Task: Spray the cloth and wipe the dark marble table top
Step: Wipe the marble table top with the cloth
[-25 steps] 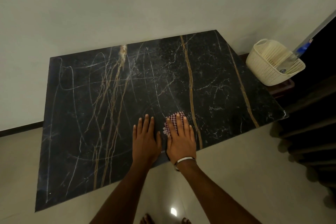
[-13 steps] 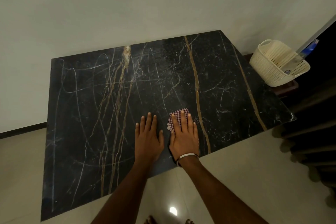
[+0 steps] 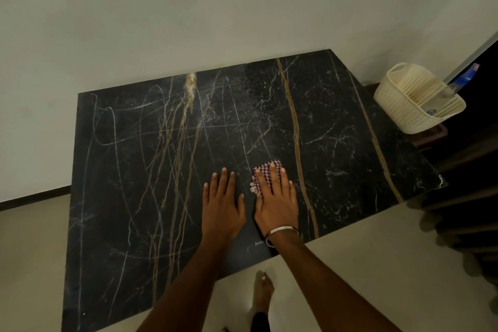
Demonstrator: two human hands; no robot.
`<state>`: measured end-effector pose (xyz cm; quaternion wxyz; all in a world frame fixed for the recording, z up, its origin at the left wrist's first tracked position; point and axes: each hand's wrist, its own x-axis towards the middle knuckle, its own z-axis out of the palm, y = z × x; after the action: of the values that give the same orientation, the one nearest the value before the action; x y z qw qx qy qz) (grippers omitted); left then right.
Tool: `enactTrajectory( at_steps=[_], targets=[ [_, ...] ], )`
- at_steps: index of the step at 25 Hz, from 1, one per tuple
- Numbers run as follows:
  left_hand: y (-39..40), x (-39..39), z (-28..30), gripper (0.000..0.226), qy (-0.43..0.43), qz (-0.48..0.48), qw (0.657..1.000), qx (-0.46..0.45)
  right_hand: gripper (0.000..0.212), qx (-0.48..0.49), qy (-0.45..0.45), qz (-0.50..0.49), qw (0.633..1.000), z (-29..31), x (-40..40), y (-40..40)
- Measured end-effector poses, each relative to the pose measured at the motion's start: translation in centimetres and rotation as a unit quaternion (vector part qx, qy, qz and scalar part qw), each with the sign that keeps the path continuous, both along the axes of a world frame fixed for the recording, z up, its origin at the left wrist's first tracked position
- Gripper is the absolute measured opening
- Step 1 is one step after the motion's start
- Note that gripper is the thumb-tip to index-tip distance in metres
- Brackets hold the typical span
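1. Dark marble table top (image 3: 134,197) fills most of the head view, black with gold and white veins running across it, and it sits against a pale wall (image 3: 188,8).
2. Right hand (image 3: 276,202) is lying flat on the cloth (image 3: 265,167), fingers straight and close together, palm pressing down. No curl or pinch going on, it's just pressing the cloth onto the marble.
3. That cloth is a small checked piece, reddish-purple and white, near the front edge of the table and a bit right of the middle. Only the far end and the left edge poke out from under the fingers.
4. Left hand (image 3: 222,207) is flat on the bare marble just beside the right one, fingers straight and slightly spread, holding nothing. The two hands are close but don't quite touch.
5. Thin metal bangle (image 3: 280,232) sits on the right wrist.
6. Off past the table's right edge there's a cream plastic basket (image 3: 398,105) with a spray bottle (image 3: 458,83) leaning inside it, blue top sticking out over the rim.
7. Bare foot (image 3: 262,294) shows on the light tiled floor (image 3: 363,264) below the table's front edge.
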<state>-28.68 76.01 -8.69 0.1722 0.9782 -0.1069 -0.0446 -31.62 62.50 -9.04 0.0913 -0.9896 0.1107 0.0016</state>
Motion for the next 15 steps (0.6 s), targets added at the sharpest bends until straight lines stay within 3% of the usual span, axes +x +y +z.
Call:
enactTrajectory(
  at_steps=[6, 12, 15],
  targets=[
    [0.1, 2.0, 0.1, 0.063, 0.006, 0.010, 1.000, 0.005, 0.063, 0.001, -0.005, -0.083, 0.997, 0.5, 2.6, -3.1],
    [-0.3, 3.7, 0.1, 0.063, 0.009, 0.021, 1.000, -0.001, 0.064, 0.010, -0.003, 0.014, 1.000, -0.1, 3.0, -0.1],
    [-0.2, 4.2, 0.1, 0.063, 0.010, 0.029, 1.000, 0.002, 0.062, 0.004, -0.002, -0.013, 1.000, 0.1, 4.2, -2.5]
  ],
)
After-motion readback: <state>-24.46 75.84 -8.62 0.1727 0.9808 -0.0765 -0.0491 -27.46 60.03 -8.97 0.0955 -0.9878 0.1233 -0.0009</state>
